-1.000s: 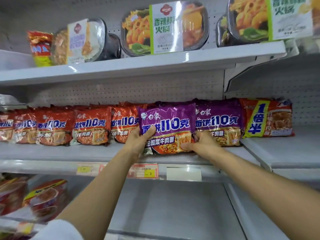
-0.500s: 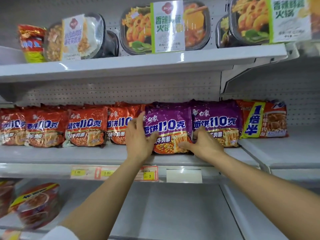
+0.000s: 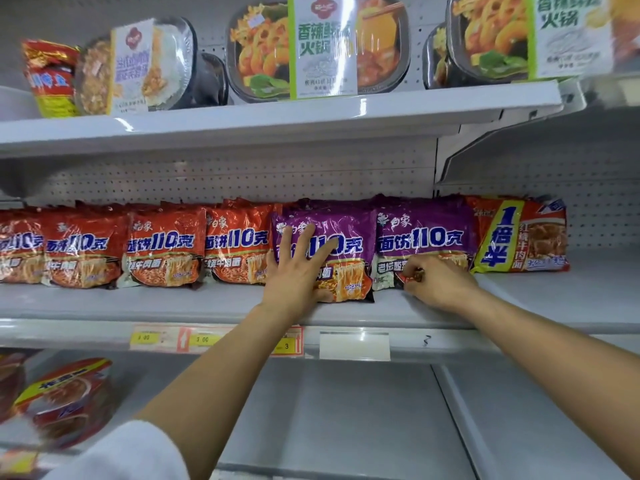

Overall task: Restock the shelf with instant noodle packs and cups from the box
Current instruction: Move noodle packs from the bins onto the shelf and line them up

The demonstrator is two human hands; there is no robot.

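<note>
A purple noodle pack (image 3: 341, 237) stands on the middle shelf (image 3: 207, 306) between several red packs (image 3: 162, 247) and a second purple pack (image 3: 426, 233). My left hand (image 3: 298, 271) presses flat on the first purple pack's front with fingers spread. My right hand (image 3: 436, 282) is at the lower left corner of the second purple pack, its fingers curled and pinching the wrapper's edge.
An orange multi-pack (image 3: 519, 237) stands at the right end of the row. Hot-pot trays (image 3: 318, 46) line the top shelf. Red noodle bowls (image 3: 65, 400) sit at the lower left. The lower shelf (image 3: 329, 427) lies bare in the middle.
My left hand slid from the purple pack's left edge onto its front, fingers spread. My right hand moved right, off that pack, to the corner of the neighbouring purple pack.
</note>
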